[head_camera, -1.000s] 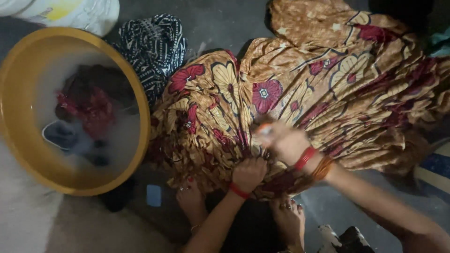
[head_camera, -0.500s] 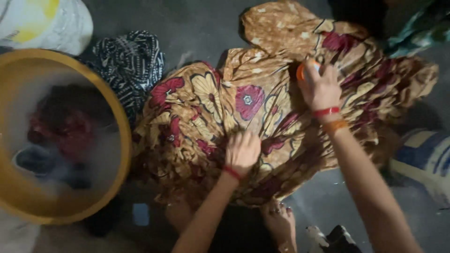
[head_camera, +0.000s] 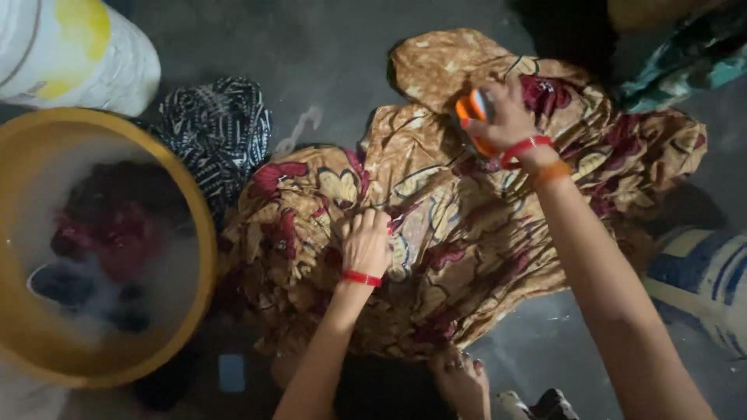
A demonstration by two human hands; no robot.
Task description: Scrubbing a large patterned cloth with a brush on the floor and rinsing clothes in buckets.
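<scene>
A large brown cloth [head_camera: 459, 233] with red and cream flower print lies spread on the wet dark floor. My left hand [head_camera: 366, 243], with a red bangle at the wrist, presses down on its middle with the fingers bunched in the fabric. My right hand [head_camera: 506, 118], wearing red and orange bangles, is at the far part of the cloth and grips an orange scrubbing brush [head_camera: 475, 109] against it. My bare feet [head_camera: 463, 377] show at the near edge, partly under the cloth.
A yellow basin [head_camera: 204, 257] at the left holds soapy water and soaking dark red clothes. A black-and-white patterned garment [head_camera: 218, 124] lies beside it. A white and yellow container [head_camera: 70, 47] stands at top left, a blue-striped sack [head_camera: 700, 280] at right.
My right hand has moved with the brush from near my left hand out to the far part of the cloth. My left hand has stayed pressed on the fabric.
</scene>
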